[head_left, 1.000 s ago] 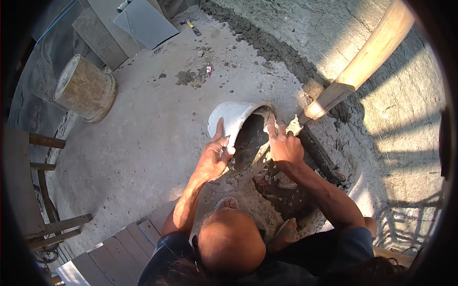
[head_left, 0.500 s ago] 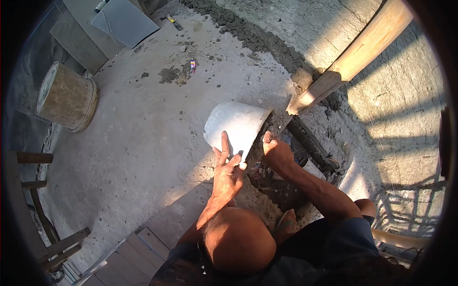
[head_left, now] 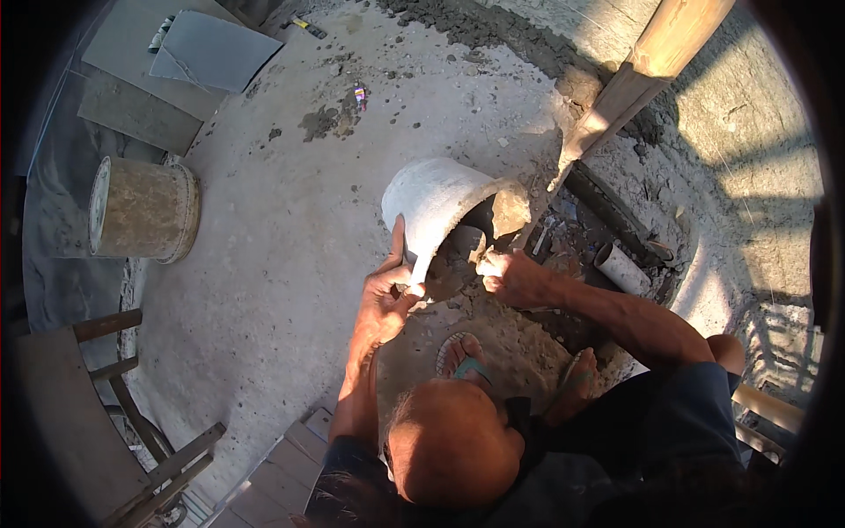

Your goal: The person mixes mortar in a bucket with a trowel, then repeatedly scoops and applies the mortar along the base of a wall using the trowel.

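Observation:
A white bucket [head_left: 427, 198] lies tipped on its side over the ground in front of me, its mouth turned toward my right hand. My left hand [head_left: 385, 295] grips the bucket's near rim, thumb at the edge and fingers along the outer wall. My right hand [head_left: 515, 277] is closed at the bucket's mouth around the handle end of what looks like a trowel [head_left: 469, 242]. Its greyish blade reaches into the shaded inside, partly hidden. A tan, sunlit patch [head_left: 510, 211], perhaps caked mortar, shows at the far side of the mouth.
My sandalled feet [head_left: 464, 356] are just below the bucket. Rubble and a pale pipe piece [head_left: 623, 268] lie at right, beside a wooden post [head_left: 607, 114]. A dirty bucket [head_left: 145, 211] stands at left, above a wooden chair-like frame [head_left: 75, 414]. Wet mortar [head_left: 493, 35] lines the wall's foot.
The bucket has turned so its mouth shows more toward me. My left hand has shifted left along with its rim. My right hand has moved slightly lower, and the view has shifted.

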Available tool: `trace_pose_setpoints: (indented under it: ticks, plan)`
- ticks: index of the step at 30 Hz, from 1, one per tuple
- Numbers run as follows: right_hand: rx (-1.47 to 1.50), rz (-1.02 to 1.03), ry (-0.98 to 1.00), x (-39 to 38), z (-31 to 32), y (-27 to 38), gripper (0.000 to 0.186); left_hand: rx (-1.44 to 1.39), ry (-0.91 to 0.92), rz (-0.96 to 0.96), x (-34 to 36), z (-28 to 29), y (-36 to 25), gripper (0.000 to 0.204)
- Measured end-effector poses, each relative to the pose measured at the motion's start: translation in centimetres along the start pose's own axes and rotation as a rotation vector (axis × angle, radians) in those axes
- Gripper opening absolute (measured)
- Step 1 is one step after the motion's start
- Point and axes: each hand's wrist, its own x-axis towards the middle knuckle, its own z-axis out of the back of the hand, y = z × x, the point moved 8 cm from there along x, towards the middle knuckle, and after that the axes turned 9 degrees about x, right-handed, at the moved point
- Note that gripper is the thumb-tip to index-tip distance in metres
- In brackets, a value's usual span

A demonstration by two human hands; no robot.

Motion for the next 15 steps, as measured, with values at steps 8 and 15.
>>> trace_pose_setpoints:
  ticks: [8,15]
  plan:
    - [0.832,-0.455,0.073,-0.3,-2.1,0.1,0.013,-0.11,-0.031,-0.041,2.1,3.0,0.3,0.006]
    - [1.072,-0.623,0.205,-3.6,0.8,-0.2,0.013,-0.1,-0.168,0.066,2.9,2.3,-0.9,0.01]
